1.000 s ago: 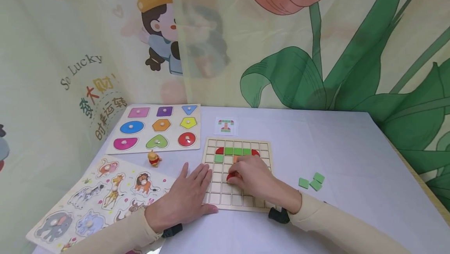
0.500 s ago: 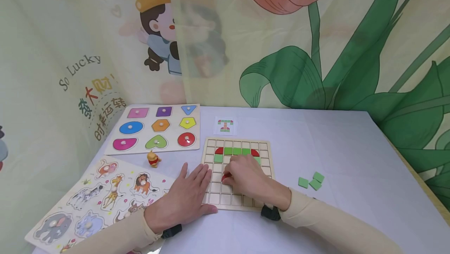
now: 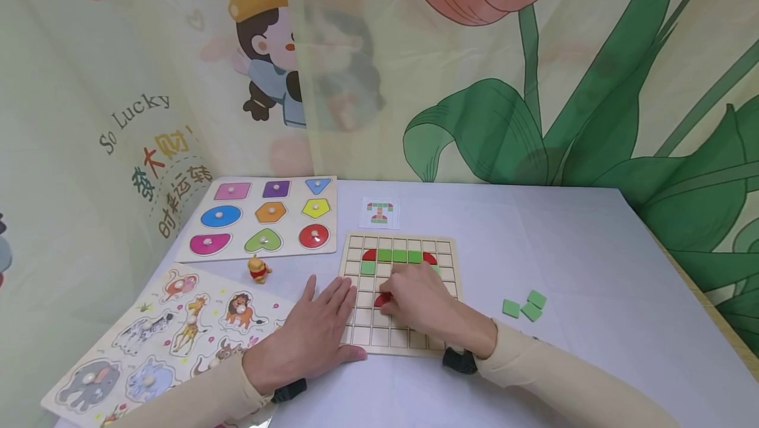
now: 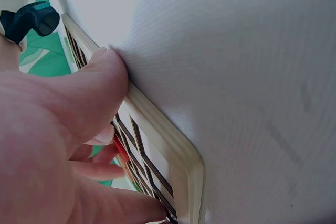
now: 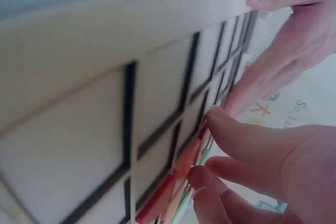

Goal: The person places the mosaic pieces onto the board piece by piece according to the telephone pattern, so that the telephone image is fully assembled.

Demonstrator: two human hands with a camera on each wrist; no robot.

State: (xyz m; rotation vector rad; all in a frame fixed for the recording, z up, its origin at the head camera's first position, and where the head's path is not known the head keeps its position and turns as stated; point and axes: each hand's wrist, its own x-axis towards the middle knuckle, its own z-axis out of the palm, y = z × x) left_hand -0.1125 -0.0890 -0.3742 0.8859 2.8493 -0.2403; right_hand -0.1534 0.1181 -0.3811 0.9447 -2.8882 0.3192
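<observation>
My left hand (image 3: 314, 329) lies flat, fingers spread, on the left edge of a wooden grid board (image 3: 364, 342). Its thumb rests by the board's near edge, as the left wrist view also shows. My right hand (image 3: 418, 296) bends over the board's middle, thumb and fingers around a red quarter-circle tile (image 3: 382, 299). In the right wrist view the thumb touches this tile; an orange tile (image 5: 187, 158) and another red tile (image 5: 157, 200) lie close by. Green square tiles (image 3: 400, 256) form a row between a red tile (image 3: 369, 255) and another red tile (image 3: 429, 259).
Several loose green tiles (image 3: 530, 310) lie right of the board. A small pattern card (image 3: 379, 213) sits behind it. To the left are a shape puzzle (image 3: 237, 232), an animal puzzle (image 3: 154, 322) and a small bear figurine (image 3: 258, 270).
My right hand first shifted left with the red tile, uncovering a green tile at right, then moved slightly right again. More of the red tile shows now. My left hand stays put.
</observation>
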